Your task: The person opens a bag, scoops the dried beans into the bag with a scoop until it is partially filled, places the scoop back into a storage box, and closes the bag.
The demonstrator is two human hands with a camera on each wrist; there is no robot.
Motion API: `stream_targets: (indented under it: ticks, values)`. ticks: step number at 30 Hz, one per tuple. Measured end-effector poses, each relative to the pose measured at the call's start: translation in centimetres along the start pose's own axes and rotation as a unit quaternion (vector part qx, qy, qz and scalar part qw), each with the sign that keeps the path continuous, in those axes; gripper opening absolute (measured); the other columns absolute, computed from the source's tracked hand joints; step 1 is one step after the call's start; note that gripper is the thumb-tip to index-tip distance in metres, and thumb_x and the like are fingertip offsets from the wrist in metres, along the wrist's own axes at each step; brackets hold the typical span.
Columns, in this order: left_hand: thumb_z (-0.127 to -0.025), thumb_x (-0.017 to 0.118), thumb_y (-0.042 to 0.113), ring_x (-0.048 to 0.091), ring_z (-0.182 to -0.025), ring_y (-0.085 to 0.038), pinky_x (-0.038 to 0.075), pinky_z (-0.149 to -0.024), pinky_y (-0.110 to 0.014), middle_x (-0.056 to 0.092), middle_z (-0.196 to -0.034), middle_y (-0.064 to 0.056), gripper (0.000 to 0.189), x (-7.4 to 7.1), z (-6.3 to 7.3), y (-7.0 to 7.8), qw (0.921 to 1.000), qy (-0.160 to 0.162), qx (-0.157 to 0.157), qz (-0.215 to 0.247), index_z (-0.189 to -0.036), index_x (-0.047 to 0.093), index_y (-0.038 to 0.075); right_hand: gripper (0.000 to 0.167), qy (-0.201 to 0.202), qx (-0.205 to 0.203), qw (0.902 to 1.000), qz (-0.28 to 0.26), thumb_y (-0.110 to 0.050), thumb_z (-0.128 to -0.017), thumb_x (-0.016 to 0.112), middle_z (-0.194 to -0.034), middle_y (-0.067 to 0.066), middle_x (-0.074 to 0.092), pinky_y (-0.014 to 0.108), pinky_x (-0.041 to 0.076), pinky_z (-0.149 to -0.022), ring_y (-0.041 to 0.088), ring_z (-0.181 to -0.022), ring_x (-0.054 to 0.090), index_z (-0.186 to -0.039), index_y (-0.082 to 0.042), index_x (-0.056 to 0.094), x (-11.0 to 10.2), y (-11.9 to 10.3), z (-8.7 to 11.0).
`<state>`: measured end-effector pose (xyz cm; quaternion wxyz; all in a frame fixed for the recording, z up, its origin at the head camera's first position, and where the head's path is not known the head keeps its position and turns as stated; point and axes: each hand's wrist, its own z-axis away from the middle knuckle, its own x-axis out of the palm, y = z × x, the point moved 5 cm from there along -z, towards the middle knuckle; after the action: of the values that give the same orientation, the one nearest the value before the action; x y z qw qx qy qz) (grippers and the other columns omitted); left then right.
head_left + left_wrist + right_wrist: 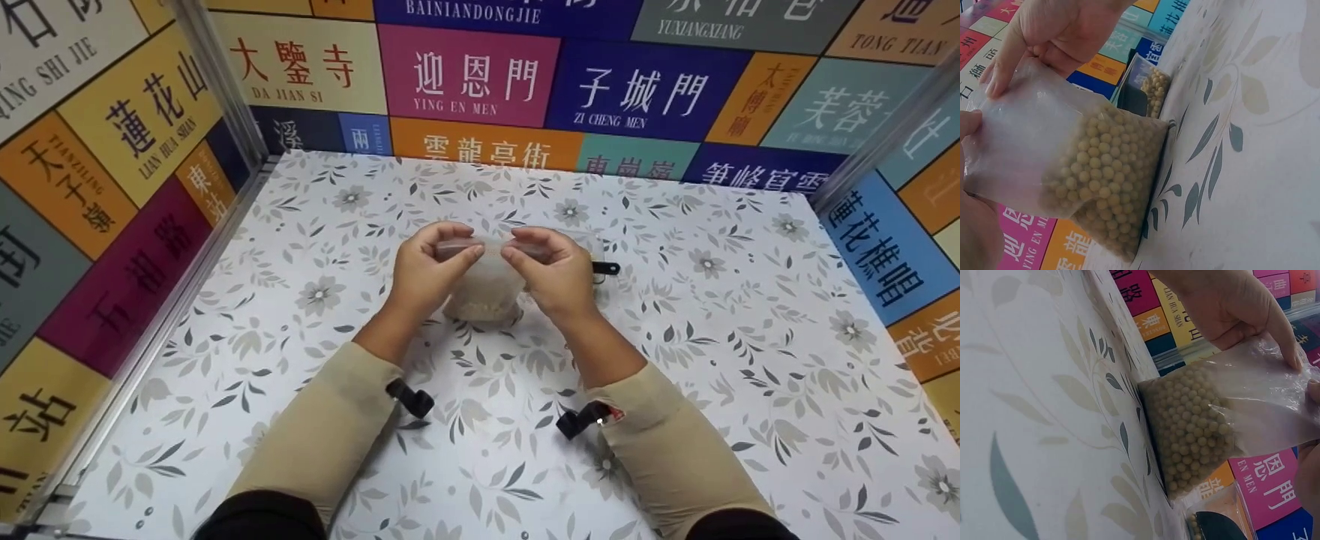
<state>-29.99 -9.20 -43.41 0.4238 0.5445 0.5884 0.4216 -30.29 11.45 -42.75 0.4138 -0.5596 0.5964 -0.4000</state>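
Observation:
A clear plastic bag stands upright on the table, its lower part full of round, pale yellow beans that look like soybeans. My left hand pinches one side of the bag's top edge between thumb and fingers. On the opposite side, my right hand pinches the same edge. Both thumbs face each other near the middle of the top. In the right wrist view the bag's upper part is slack and see-through, with the beans packed at the bottom.
Behind my right hand is a clear container with more beans and a dark flat-bladed tool; its black handle sticks out to the right. A floral cloth covers the table. Panels with printed signs stand around it.

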Motion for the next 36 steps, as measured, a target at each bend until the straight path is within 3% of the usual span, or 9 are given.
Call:
stream_targets:
  ticks: [4,7,9,21,26,33,36]
  values:
    - [-0.091,0.088,0.022,0.079,-0.101,-0.018,0.065,-0.09,-0.027,0.083,-0.109,-0.005,0.028,-1.0,-0.5,-0.5,0.9993,0.034,-0.002,0.016,-0.115,0.076,0.012,0.03,0.017,0.002,0.9998,-0.014,-0.014,-0.088,0.09,-0.094,-0.001,0.082,0.022,0.06,-0.064,0.011,-0.082,0.074,-0.114,-0.005,0.08,-0.9,0.2,-0.7]
    - [-0.091,0.087,0.018,0.078,-0.1,-0.019,0.064,-0.089,-0.026,0.082,-0.108,-0.007,0.029,-1.7,-0.9,-0.8,0.998,0.049,0.005,0.04,-0.116,0.075,0.007,0.029,0.032,0.0,0.9993,-0.019,-0.012,-0.087,0.09,-0.092,-0.003,0.081,0.022,0.063,-0.077,0.012,-0.087,0.075,-0.113,-0.005,0.079,-1.6,0.5,-1.2]
    - [-0.091,0.087,0.017,0.078,-0.099,-0.019,0.063,-0.088,-0.026,0.082,-0.106,-0.007,0.029,-2.0,-1.1,-1.1,0.9971,0.056,0.01,0.049,-0.116,0.075,0.006,0.028,0.041,0.0,0.999,-0.019,-0.012,-0.087,0.09,-0.092,-0.003,0.081,0.023,0.063,-0.079,0.012,-0.088,0.076,-0.112,-0.005,0.08,-2.0,0.6,-1.4]
    - [-0.097,0.079,0.01,0.08,-0.103,-0.017,0.064,-0.098,-0.032,0.083,-0.108,-0.008,0.025,-2.7,-1.5,-1.1,0.9957,0.039,0.021,0.081,-0.119,0.073,0.0,0.027,0.051,-0.003,0.9973,-0.053,-0.005,-0.088,0.087,-0.092,0.003,0.082,0.026,0.065,-0.077,0.012,-0.081,0.076,-0.11,0.007,0.076,-2.5,1.0,-1.9]
    - [-0.098,0.077,0.008,0.08,-0.103,-0.017,0.065,-0.099,-0.034,0.082,-0.108,-0.01,0.022,-3.1,-1.5,-1.0,0.9954,0.041,0.022,0.084,-0.118,0.073,0.0,0.031,0.037,0.003,0.9979,-0.053,-0.007,-0.089,0.087,-0.095,0.006,0.083,0.026,0.066,-0.08,0.013,-0.084,0.077,-0.113,0.008,0.075,-2.2,0.9,-1.9]
    - [-0.098,0.079,0.013,0.08,-0.101,-0.017,0.065,-0.096,-0.031,0.082,-0.106,-0.006,0.021,-3.8,-1.6,-0.8,0.9957,0.066,0.014,0.063,-0.117,0.074,0.004,0.028,0.004,0.005,0.9984,-0.057,-0.003,-0.092,0.083,-0.093,-0.005,0.082,0.026,0.066,-0.083,0.01,-0.087,0.077,-0.116,0.009,0.075,-1.5,0.7,-1.8]
    - [-0.099,0.078,0.014,0.079,-0.104,-0.019,0.065,-0.097,-0.031,0.082,-0.109,-0.007,0.023,-3.8,-1.6,-0.8,0.9961,0.07,0.014,0.052,-0.119,0.074,0.003,0.026,-0.001,0.009,0.9978,-0.065,-0.002,-0.094,0.08,-0.097,-0.002,0.082,0.026,0.066,-0.085,0.012,-0.09,0.078,-0.118,0.008,0.074,-1.4,0.7,-1.9]
